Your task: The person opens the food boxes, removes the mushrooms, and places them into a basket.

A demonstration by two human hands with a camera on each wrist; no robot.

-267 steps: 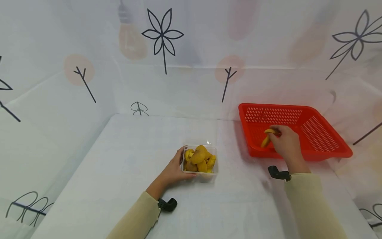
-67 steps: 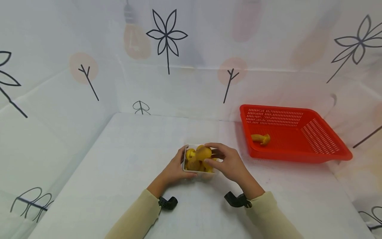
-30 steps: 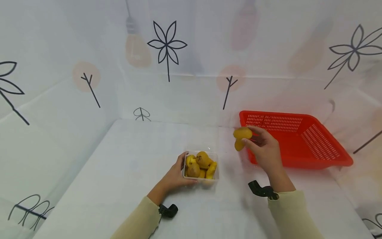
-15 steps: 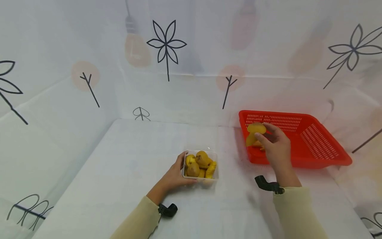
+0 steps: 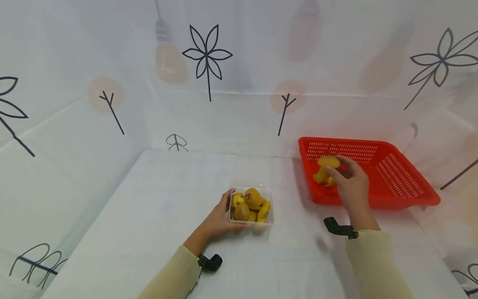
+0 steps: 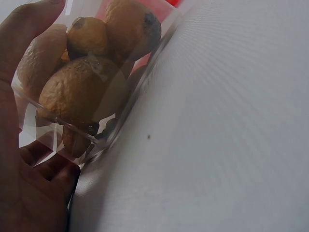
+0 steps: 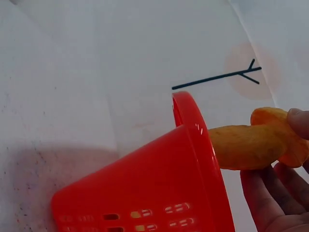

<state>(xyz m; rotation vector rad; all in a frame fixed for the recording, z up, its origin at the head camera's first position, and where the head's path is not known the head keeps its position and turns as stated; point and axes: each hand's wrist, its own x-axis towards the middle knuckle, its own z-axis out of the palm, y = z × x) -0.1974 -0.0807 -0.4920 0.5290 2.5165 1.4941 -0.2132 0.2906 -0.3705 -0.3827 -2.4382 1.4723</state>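
Observation:
My left hand (image 5: 216,221) grips the left side of a clear plastic box (image 5: 269,216), which stands on the white table. Several yellow mushrooms (image 5: 242,211) fill the box, their rounded caps showing close up through its wall in the left wrist view. Over the left part of a red basket (image 5: 401,204), my right hand (image 5: 352,185) pinches a yellow mushroom (image 5: 328,161) by its cap, stem pointing down and left. Partly hidden behind and below it, another yellow mushroom (image 5: 330,182) lies in the basket. The right wrist view shows the held mushroom (image 7: 246,146) just past the basket's rim.
The red basket has slotted walls and stands at the back right, close to the patterned cloth wall (image 5: 239,120). A white cloth covers the table (image 5: 157,195). Black cameras (image 5: 210,263) are strapped to both wrists.
My right hand took a mushroom from the box and carried it right, over the basket. A mushroom it held earlier was left in the basket. The left hand stayed on the box.

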